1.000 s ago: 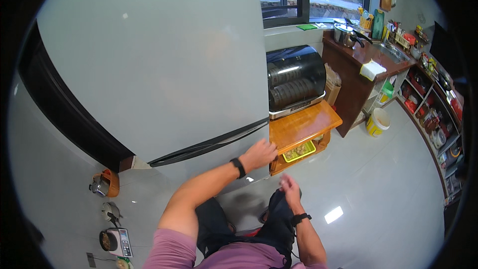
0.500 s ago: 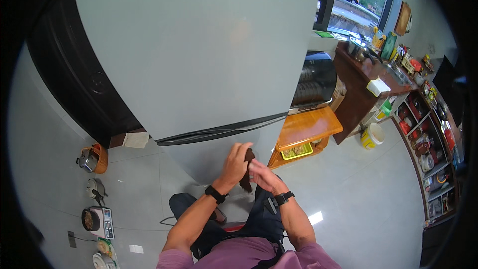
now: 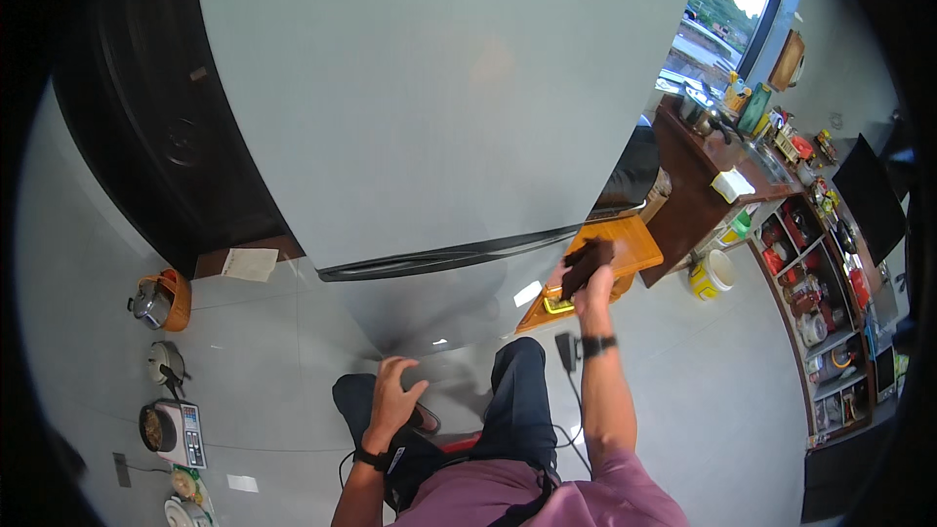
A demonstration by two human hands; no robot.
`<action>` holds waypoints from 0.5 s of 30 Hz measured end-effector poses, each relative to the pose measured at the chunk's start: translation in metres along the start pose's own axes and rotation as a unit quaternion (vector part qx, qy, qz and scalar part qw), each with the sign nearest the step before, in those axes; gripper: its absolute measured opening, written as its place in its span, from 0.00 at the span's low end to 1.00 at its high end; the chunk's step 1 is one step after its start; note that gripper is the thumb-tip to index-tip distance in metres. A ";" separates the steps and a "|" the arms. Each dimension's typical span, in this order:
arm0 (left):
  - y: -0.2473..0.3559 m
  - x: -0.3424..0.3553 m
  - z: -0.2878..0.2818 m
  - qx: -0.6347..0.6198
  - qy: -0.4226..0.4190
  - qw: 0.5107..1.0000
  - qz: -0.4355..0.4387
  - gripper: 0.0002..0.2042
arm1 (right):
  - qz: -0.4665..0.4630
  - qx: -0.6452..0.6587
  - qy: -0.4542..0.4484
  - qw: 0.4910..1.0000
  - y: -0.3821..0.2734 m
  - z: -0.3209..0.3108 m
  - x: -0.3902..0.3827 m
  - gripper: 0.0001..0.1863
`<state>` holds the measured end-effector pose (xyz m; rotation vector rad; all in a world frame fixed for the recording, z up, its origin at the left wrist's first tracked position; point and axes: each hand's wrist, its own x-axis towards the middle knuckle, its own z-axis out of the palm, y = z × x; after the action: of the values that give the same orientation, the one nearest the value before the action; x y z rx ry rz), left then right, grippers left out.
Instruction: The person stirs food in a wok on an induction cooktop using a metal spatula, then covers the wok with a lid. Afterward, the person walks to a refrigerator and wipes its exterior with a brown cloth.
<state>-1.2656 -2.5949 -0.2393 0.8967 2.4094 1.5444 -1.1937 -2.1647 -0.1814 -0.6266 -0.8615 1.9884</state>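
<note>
A tall pale grey refrigerator [image 3: 420,98] fills the space ahead, with a dark handle strip [image 3: 449,252] running across it. My right hand [image 3: 593,295] is closed around a dark brown cloth [image 3: 588,262], held near the fridge's right edge and over the wooden stand; motion blurs the cloth slightly. Away from it, my left hand [image 3: 392,398] hangs in the air above my left knee, fingers curved and apart, holding nothing. Both wrists wear black bands.
Right of the fridge is an orange wooden stand [image 3: 630,239] partly covered by the cloth. Beyond are a counter [image 3: 673,195], a yellow-white bucket [image 3: 712,275] and open shelves [image 3: 795,293]. Pots, a basket [image 3: 179,298] and a scale [image 3: 193,434] line the left wall.
My hands, together on the cloth before, have parted. The right has carried the cloth right toward the wooden stand; the left has let go and moved down and left.
</note>
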 end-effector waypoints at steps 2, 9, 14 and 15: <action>-0.018 -0.021 -0.007 -0.007 0.004 0.999 -0.040 0.18 | -0.094 -0.084 0.087 0.988 -0.009 0.013 0.033 0.22; -0.048 -0.076 -0.022 -0.030 0.044 0.990 -0.134 0.16 | -0.477 -0.375 0.157 0.779 0.106 0.110 0.016 0.33; -0.052 -0.086 -0.037 -0.005 0.087 0.989 -0.117 0.16 | -0.479 -0.391 -0.081 0.782 0.199 0.158 -0.086 0.41; -0.052 -0.087 -0.042 -0.002 0.096 0.988 -0.118 0.15 | -0.426 -0.287 -0.140 0.847 0.219 0.172 -0.099 0.42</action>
<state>-1.2332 -2.6908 -0.2814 0.4576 2.5311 1.6080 -1.3741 -2.3932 -0.2291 -0.1794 -1.6065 0.9996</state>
